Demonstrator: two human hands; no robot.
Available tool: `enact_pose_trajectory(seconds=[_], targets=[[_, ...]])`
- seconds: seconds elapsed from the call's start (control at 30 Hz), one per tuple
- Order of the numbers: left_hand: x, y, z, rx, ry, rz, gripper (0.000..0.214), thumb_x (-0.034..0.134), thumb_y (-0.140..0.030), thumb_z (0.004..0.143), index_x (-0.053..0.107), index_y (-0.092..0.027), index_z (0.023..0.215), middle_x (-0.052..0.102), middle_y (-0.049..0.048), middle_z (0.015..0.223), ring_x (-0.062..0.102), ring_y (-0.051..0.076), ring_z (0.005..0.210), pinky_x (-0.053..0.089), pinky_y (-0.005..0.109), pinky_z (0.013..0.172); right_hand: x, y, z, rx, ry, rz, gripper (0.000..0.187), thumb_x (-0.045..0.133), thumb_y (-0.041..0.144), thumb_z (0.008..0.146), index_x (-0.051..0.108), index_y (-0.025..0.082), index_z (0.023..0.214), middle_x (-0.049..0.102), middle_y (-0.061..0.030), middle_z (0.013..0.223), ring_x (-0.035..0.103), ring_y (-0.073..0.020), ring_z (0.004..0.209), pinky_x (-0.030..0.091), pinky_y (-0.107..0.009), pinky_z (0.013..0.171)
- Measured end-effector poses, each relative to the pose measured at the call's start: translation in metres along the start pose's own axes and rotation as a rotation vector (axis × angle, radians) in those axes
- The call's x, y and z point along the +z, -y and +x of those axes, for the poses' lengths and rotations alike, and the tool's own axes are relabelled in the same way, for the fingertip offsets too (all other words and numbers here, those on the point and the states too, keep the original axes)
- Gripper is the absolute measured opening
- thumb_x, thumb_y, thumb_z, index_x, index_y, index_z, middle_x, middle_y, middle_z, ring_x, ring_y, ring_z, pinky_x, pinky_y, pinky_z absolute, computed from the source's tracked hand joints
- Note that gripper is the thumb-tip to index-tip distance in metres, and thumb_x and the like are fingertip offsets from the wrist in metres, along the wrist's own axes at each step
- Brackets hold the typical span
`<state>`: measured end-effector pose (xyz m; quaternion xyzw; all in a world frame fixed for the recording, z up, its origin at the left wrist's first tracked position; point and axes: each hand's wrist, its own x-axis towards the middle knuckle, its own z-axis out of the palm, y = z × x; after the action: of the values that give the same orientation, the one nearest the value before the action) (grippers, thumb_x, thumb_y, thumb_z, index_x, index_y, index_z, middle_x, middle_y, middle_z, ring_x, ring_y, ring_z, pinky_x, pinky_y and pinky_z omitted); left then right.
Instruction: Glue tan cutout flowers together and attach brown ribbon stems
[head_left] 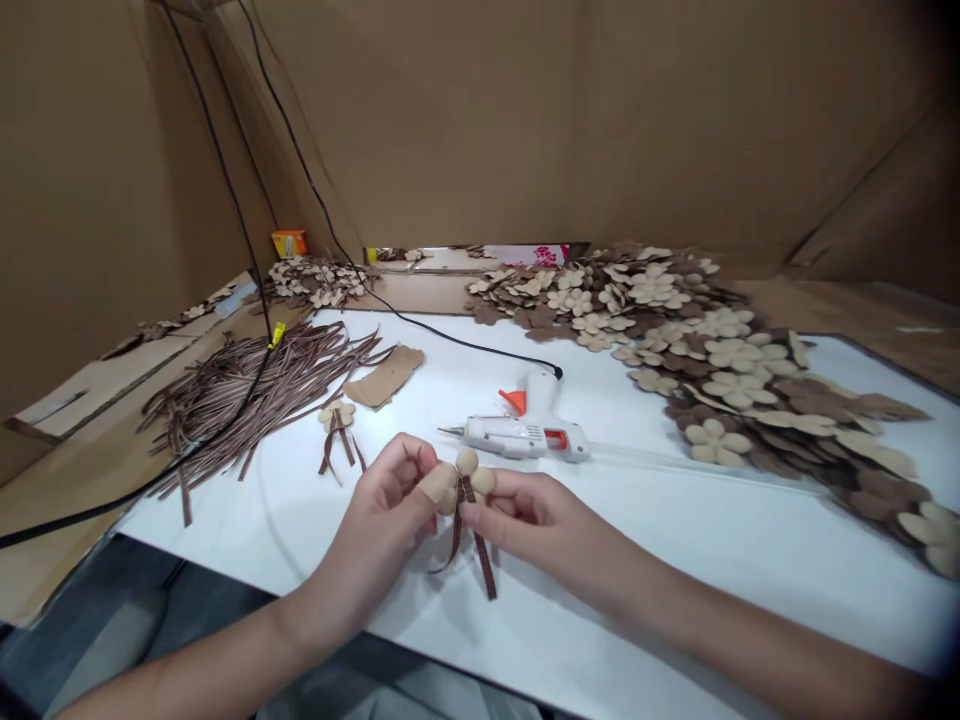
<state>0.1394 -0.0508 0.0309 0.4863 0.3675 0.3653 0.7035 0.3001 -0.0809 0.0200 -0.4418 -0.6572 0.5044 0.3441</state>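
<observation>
Over the front of the white board, a beige fabric flower (pixel 466 463) is held between my two hands. My left hand (pixel 394 500) pinches its left petals, with the thumb in front. On the other side, my right hand (pixel 521 512) has thumb and fingertips closed on the lower right petal beside the ribbon. A brown ribbon (pixel 484 560) crosses the flower's middle, and its two tails hang down. Just behind my hands lies a white hot glue gun (pixel 517 436) on its side, nozzle to the left. Another beige flower with a brown ribbon (pixel 337 415) rests to the left.
Many brown ribbon strips (pixel 255 390) are heaped at left, near a torn cardboard piece (pixel 386 377). Beige and brown flowers (pixel 739 355) pile along the right. A black cable (pixel 465 342) runs to the glue gun; another (pixel 217 430) crosses the ribbons. Cardboard walls (pixel 465 120) enclose the back.
</observation>
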Motion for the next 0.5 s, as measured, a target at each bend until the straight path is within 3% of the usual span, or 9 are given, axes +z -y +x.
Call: enact_pose_trajectory(seconds=[0.13,0.23,0.3,0.5], targets=[[-0.010,-0.009,0.011,-0.038,0.106,0.102,0.028,0.059,-0.042,0.080,0.050,-0.020,0.096,0.054,-0.0033,0.071,0.048,0.009,0.058,0.038,0.020,0.057,-0.005,-0.002,0.000,0.143,0.085,0.119,0.039,0.053,0.053,0.082,0.062,0.015,0.084,0.042,0.0035,0.059,0.033,-0.0086,0.052,0.027,-0.022,0.048],[-0.014,-0.017,0.022,-0.087,0.221,0.337,0.030,0.065,-0.042,0.075,0.057,-0.014,0.078,0.055,-0.0011,0.065,0.048,0.009,0.058,0.037,0.020,0.056,-0.008,-0.005,0.001,0.191,0.079,0.136,0.036,0.058,0.050,0.080,0.058,0.014,0.079,0.035,0.0059,0.058,0.024,-0.0065,0.051,0.017,-0.022,0.046],[-0.014,-0.020,0.030,-0.070,0.261,0.432,0.033,0.066,-0.043,0.073,0.055,-0.013,0.066,0.054,-0.0003,0.062,0.048,0.009,0.058,0.036,0.019,0.055,-0.010,-0.005,0.002,0.187,0.061,0.178,0.034,0.060,0.048,0.079,0.058,0.015,0.079,0.036,0.0062,0.058,0.025,-0.0060,0.050,0.017,-0.021,0.046],[-0.016,-0.027,0.045,0.082,0.217,0.476,0.031,0.067,-0.043,0.071,0.057,-0.013,0.072,0.054,-0.0012,0.066,0.048,0.009,0.058,0.040,0.020,0.055,-0.016,0.000,0.004,0.238,-0.016,0.379,0.034,0.057,0.049,0.081,0.057,0.015,0.075,0.036,0.0085,0.049,0.022,-0.0037,0.041,0.015,-0.019,0.038]])
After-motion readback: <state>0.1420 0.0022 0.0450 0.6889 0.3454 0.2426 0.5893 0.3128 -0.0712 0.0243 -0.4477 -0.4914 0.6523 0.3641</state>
